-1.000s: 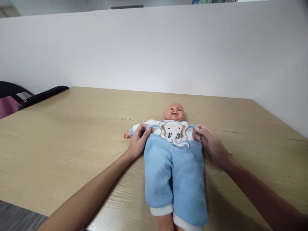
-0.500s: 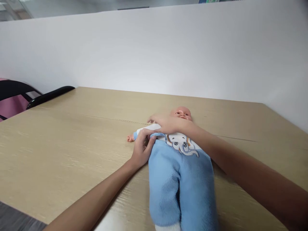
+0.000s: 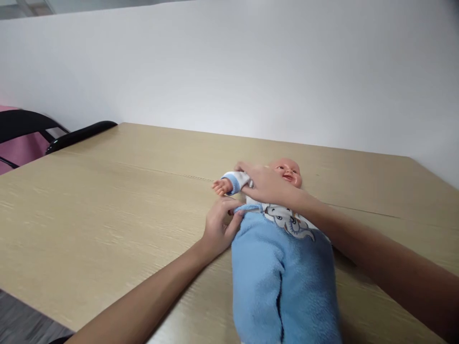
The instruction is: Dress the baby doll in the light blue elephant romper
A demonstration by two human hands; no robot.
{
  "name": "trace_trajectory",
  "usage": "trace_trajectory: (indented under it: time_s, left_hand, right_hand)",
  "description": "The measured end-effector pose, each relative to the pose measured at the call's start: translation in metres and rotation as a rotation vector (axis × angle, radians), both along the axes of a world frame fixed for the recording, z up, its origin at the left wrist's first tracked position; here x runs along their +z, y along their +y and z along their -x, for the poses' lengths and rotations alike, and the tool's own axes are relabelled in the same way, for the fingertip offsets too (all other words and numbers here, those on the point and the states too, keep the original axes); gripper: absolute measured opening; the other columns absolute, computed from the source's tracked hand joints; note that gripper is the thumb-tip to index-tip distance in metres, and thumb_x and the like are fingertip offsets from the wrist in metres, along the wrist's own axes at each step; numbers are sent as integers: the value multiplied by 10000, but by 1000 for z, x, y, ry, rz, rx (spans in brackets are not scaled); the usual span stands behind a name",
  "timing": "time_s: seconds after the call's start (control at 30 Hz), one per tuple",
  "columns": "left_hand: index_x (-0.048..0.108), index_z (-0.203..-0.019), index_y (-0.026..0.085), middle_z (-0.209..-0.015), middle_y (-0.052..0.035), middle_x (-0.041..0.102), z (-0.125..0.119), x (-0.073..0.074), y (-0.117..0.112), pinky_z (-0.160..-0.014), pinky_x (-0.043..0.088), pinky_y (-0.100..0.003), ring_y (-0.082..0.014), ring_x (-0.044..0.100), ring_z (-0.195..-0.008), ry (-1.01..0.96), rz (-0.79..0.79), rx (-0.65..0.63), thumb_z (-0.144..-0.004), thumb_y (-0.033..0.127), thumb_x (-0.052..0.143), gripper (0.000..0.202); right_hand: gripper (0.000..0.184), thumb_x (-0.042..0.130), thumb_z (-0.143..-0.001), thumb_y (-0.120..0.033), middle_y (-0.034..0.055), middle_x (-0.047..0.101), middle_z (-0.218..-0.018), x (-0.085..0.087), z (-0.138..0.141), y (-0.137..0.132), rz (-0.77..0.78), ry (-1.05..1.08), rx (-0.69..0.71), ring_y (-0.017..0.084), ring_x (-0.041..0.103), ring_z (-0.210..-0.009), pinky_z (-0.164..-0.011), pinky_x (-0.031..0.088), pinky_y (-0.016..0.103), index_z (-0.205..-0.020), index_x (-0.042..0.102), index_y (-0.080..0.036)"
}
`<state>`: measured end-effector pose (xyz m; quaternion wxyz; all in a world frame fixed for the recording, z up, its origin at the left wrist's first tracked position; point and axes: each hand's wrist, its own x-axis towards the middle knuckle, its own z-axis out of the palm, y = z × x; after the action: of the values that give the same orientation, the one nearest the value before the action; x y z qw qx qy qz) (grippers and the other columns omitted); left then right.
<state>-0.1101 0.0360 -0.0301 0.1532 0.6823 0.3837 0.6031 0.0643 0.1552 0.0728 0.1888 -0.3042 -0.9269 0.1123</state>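
Observation:
A baby doll [image 3: 294,176] lies on its back on the wooden table, its head toward the far side. It wears blue fleece overalls [image 3: 287,277] with an elephant face on the chest, over a white sleeve [image 3: 241,178] with a blue cuff. My left hand [image 3: 223,223] pinches the edge of the overalls at the doll's side, thumb and fingers closed on the cloth. Across the doll's chest reaches my right hand [image 3: 265,184], its fingers wrapped round the doll's sleeved upper arm. The doll's small hand [image 3: 221,186] sticks out beyond the cuff.
The wooden table [image 3: 125,215] spreads out around the doll. A white partition [image 3: 215,71] stands along its far edge. At the left is a black-framed chair [image 3: 27,126] with pink on it. Grey floor [image 3: 21,320] shows at the lower left.
The doll's arm has been raised and drawn inward, and my right hand has closed round its sleeve. My left hand stays at the overalls' edge. The view has shifted slightly.

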Motion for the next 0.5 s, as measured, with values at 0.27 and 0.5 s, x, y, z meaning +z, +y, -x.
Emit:
trace_trajectory:
  time_s: [0.27, 0.5]
  left_hand:
    - [571, -1280, 306, -1302, -114, 594, -3, -5, -2, -1089, 510, -528, -294, 607, -1248, 20, -278, 92, -1101, 256, 547, 188]
    - [569, -1165, 261, -1206, -64, 586, -14, 1, 8, -1055, 499, -366, -209, 588, -1156, -393, 190, 30, -1139, 416, 547, 159]
  right_hand:
    - [546, 550, -804, -1, 70, 752, -1143, -7, -20, 4, 103, 54, 126, 254, 705, -987, -841, 465, 333, -1306, 618, -206]
    - [405, 548, -954, -60, 95, 758, -1234, -7, -17, -4, 141, -7, 218, 269, 712, -1099, -942, 503, 370, -1293, 694, -226]
